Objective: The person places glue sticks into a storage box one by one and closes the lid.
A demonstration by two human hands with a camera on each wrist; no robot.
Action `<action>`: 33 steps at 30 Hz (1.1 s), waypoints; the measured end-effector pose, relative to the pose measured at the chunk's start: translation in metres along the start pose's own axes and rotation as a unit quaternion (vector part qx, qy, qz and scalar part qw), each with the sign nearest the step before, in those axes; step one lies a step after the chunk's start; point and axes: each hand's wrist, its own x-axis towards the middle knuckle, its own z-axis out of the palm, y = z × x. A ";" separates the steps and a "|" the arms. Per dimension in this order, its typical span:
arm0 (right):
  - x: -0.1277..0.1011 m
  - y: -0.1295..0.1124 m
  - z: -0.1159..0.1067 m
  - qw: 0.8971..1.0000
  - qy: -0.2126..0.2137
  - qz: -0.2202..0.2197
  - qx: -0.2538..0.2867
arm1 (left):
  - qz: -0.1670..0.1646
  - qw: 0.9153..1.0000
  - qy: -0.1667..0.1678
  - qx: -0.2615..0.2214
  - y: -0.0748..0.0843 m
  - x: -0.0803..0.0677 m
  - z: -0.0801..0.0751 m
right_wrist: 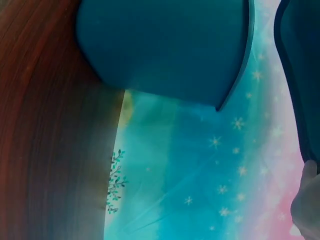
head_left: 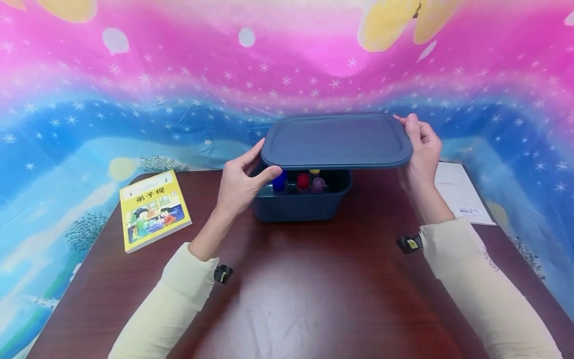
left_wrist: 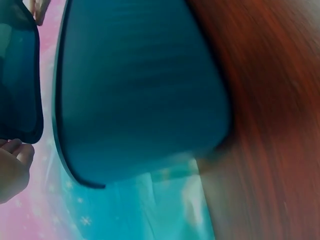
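A dark blue lid (head_left: 338, 139) is held flat above a matching storage box (head_left: 296, 207), covering part of its opening. My left hand (head_left: 239, 184) grips the lid's left end, thumb near the front edge. At the opposite end my right hand (head_left: 421, 144) pinches the rim. Inside the box I see a blue-capped bottle (head_left: 279, 182), a red-capped one (head_left: 303, 181) and a pale purple cap (head_left: 318, 185); the lid hides the rest. Both wrist views show the box's outer wall (left_wrist: 140, 90) with the lid (right_wrist: 300, 75) apart from it.
On the left of the brown table (head_left: 287, 289) lies a yellow picture book (head_left: 154, 212). A white flat item with a barcode (head_left: 462, 192) lies at the right, behind my right forearm. A patterned pink and blue cloth (head_left: 287, 65) hangs behind the table.
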 end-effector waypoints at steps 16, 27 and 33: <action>-0.006 -0.011 -0.019 0.876 -0.392 0.131 -0.250 | 0.025 0.998 0.007 0.054 -0.022 -0.012 -0.034; -0.009 0.005 -0.028 0.813 -0.401 0.109 -0.407 | 0.011 0.994 -0.005 0.106 -0.041 -0.014 -0.045; -0.012 0.016 -0.034 0.802 -0.397 0.130 -0.426 | 0.003 0.990 -0.020 0.140 -0.051 -0.016 -0.046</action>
